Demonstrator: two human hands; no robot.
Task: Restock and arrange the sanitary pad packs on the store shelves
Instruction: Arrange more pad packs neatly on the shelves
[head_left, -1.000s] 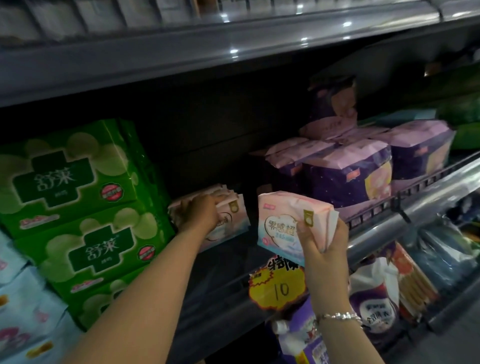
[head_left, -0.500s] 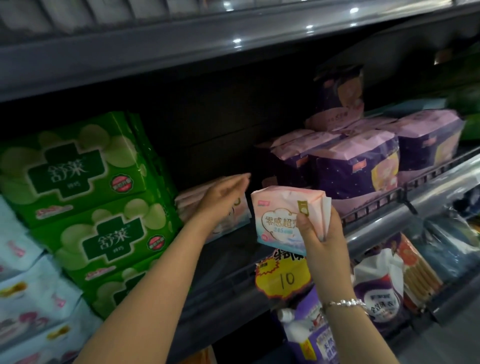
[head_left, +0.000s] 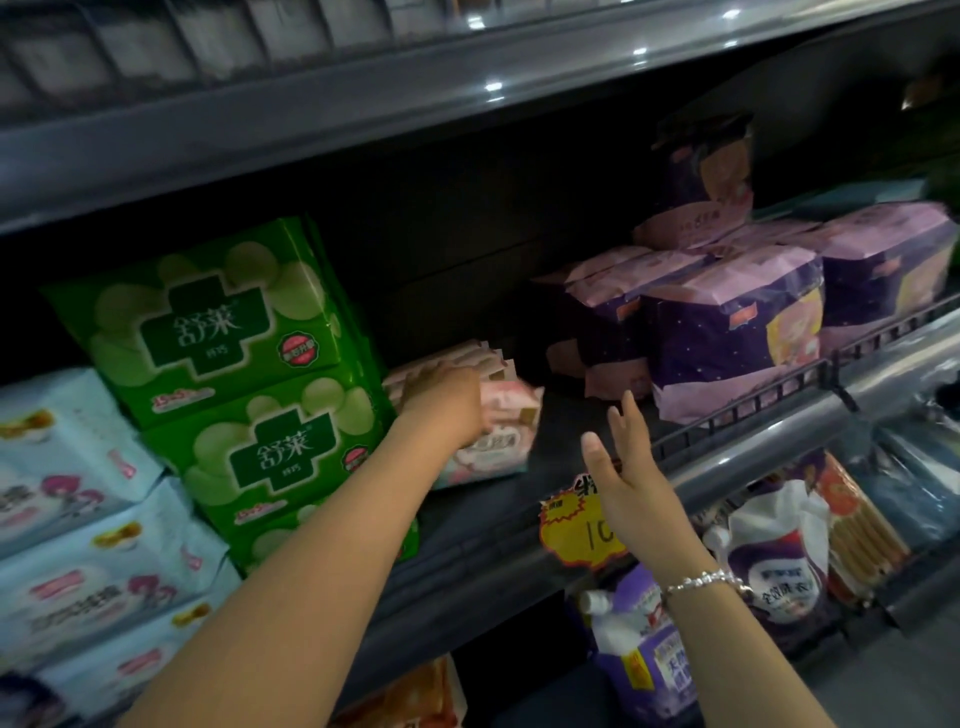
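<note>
A pink sanitary pad pack (head_left: 496, 441) stands on the dark shelf (head_left: 571, 467), in front of a row of like pink packs (head_left: 457, 358). My left hand (head_left: 447, 408) reaches in over its top left corner and grips it; the hand is blurred. My right hand (head_left: 621, 467) hovers just right of the pack with fingers straight, holding nothing. A bracelet shows on that wrist.
Green pad packs (head_left: 218, 332) are stacked at the left, with pale blue packs (head_left: 67, 467) beside them. Purple packs (head_left: 727, 332) fill the right behind a low wire rail (head_left: 769, 395). A yellow price tag (head_left: 571, 530) hangs below; pouches (head_left: 779, 561) sit on the lower shelf.
The pink pack has left my right hand and now stands on the shelf under my left hand. My right hand has opened and is empty.
</note>
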